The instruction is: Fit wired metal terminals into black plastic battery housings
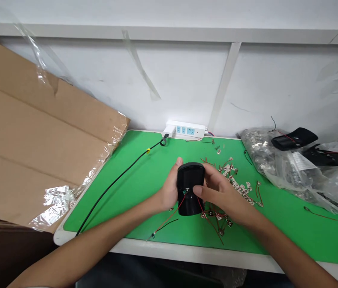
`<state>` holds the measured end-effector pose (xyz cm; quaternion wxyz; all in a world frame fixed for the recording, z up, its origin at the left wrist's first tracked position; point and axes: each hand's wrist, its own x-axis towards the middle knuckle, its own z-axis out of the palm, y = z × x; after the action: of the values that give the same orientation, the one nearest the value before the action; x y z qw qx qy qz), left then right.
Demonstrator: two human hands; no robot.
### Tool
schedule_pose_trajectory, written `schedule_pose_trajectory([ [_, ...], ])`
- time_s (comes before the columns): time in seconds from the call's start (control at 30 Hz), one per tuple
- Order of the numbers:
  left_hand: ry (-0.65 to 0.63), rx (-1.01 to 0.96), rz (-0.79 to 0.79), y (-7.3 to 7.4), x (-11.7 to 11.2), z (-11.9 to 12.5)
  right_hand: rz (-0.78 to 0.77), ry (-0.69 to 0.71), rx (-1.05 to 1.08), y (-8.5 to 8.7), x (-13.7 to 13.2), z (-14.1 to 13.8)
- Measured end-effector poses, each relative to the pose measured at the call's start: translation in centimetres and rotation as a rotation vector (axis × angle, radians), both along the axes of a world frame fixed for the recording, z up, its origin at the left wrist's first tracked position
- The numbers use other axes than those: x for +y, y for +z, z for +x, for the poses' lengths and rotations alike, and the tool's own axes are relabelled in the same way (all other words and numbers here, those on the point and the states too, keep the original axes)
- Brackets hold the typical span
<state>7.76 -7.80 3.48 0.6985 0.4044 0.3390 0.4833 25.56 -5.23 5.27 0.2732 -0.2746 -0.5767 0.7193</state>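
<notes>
A curved black plastic housing (190,176) is held upright above the front of the green table. My left hand (170,186) grips its left side, thumb along the edge and the other fingers hidden behind. On the right, my right hand (221,192) holds the same housing, its thumb pressed on the middle of the inner face. A small green circuit board (186,191) shows near that thumb. Red wires (171,214) run down from the housing, one towards a small part with a black lead (153,235) at the table's front edge.
Small metal pieces and wired parts (235,180) lie scattered right of the hands. Plastic bags (289,176) with more black housings (295,139) fill the right. A white power strip (189,130) with a black cable (121,176) sits at the back; cardboard (37,140) leans left.
</notes>
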Motion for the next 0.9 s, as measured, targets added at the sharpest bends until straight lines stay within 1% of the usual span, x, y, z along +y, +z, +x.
schedule_pose_trajectory([
  [0.17, -0.025, 0.028, 0.027, 0.0, -0.2, 0.3, -0.094, 0.057, 0.017, -0.3, -0.2, 0.0],
  [0.3, -0.041, -0.010, -0.013, 0.1, -0.4, 0.5, -0.131, 0.104, 0.022, -0.3, 0.3, 0.2],
  [0.37, -0.029, -0.028, -0.029, 0.2, -0.5, 0.5, -0.127, 0.121, 0.024, -0.2, 0.6, 0.3],
  [0.53, -0.038, -0.027, -0.043, 0.1, -0.8, 0.6, -0.049, 0.170, 0.032, -0.2, 1.2, 0.4],
  [0.63, -0.021, -0.026, -0.057, 0.0, -1.0, 0.6, 0.006, 0.178, 0.015, -0.4, 1.4, 0.5],
  [0.8, 0.053, -0.044, -0.102, -0.1, -0.8, 0.9, 0.097, 0.163, -0.038, -0.7, 1.7, 0.5],
  [0.9, 0.039, -0.075, -0.148, 0.0, -0.5, 1.0, 0.160, 0.132, -0.056, -0.8, 1.9, 0.5],
])
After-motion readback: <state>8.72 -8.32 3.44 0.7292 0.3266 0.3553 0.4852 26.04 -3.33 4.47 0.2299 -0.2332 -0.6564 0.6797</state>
